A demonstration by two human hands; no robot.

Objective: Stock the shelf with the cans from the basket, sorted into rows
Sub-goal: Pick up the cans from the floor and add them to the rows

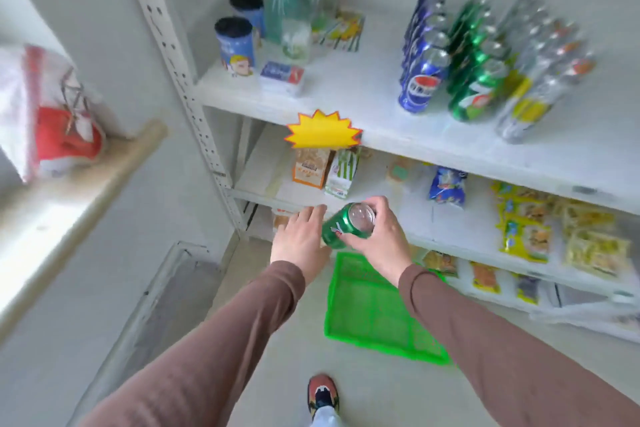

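My right hand (381, 239) grips a green can (346, 225), tilted with its top toward the camera, above the green basket (377, 315) on the floor. My left hand (299, 239) lies next to the can with its fingers straight, holding nothing. On the upper shelf (363, 94) stand three rows of cans: a blue row (424, 55), a green row (478, 62) and a silver-and-yellow row (543, 69). The basket looks empty where it shows; my right arm hides part of it.
Spray bottles (291, 3), blue tubs (235, 45) and small boxes stand at the shelf's left. A yellow starburst tag (323, 130) hangs on the shelf edge. Snack packets (554, 229) fill the lower shelves. A window ledge with a red-and-white bag (52, 114) is at left.
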